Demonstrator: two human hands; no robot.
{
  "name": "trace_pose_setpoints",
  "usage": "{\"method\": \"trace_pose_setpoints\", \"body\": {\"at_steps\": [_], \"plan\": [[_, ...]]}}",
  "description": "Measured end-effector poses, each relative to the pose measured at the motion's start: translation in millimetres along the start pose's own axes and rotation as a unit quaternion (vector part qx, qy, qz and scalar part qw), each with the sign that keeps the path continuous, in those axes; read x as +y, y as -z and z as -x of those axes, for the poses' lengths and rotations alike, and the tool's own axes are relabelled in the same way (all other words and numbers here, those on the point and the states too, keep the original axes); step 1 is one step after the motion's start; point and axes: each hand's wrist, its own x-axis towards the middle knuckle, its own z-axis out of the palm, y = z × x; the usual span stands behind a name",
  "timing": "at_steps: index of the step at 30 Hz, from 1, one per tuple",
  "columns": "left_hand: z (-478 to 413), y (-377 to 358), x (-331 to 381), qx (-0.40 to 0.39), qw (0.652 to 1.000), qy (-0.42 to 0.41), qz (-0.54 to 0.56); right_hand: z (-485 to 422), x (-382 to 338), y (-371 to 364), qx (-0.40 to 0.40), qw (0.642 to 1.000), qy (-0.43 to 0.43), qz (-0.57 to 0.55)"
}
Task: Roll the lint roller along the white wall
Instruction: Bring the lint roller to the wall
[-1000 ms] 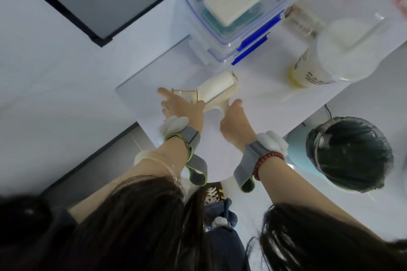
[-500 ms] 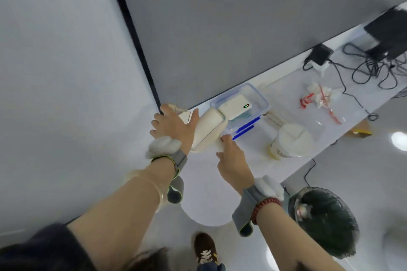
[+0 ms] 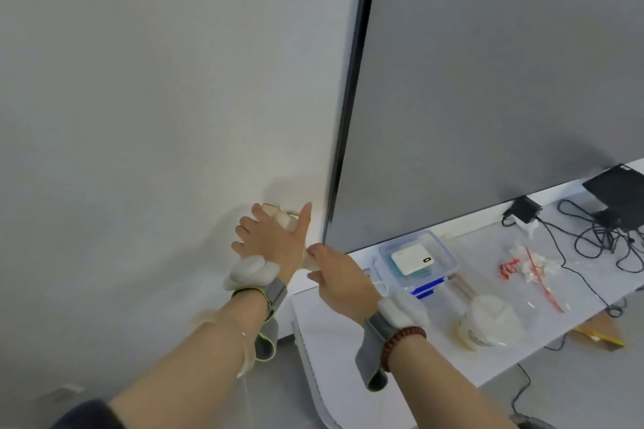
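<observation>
The cream lint roller [image 3: 284, 217] is pressed against the white wall [image 3: 156, 97], just left of the dark frame edge. My left hand [image 3: 270, 240] lies flat over the roller and hides most of it. My right hand [image 3: 336, 275] grips the roller's handle end below it, fingers curled round. Only the roller's top end shows between my left fingers.
A grey screen [image 3: 488, 63] with a black frame [image 3: 352, 87] stands to the right. The white table [image 3: 348, 341] carries a clear box with blue clips [image 3: 442, 266], a white jar [image 3: 488, 324], a plastic bag [image 3: 536, 275] and cables [image 3: 592, 237].
Both hands have lifted the lint roller from the table up and left onto the white wall. My view has tilted up from the table toward the wall.
</observation>
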Motion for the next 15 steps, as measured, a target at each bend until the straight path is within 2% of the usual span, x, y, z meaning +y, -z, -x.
{"method": "trace_pose_setpoints", "body": {"at_steps": [3, 9, 12, 15], "plan": [[-9, 23, -10, 0.002, 1.000, -0.005, 0.003, -11, -31, 3, 0.011, 0.999, 0.036, 0.033], [-34, 66, -39, 0.015, 0.998, 0.061, 0.014, -24, -83, 1, 0.017, 0.990, 0.098, 0.098], [-41, 84, -47, 0.032, 0.995, 0.091, 0.019, -30, -106, -4, 0.040, 0.981, 0.126, 0.142], [-48, 100, -53, 0.048, 0.995, 0.082, 0.036, -36, -122, -3, 0.072, 0.972, 0.145, 0.170]]}}
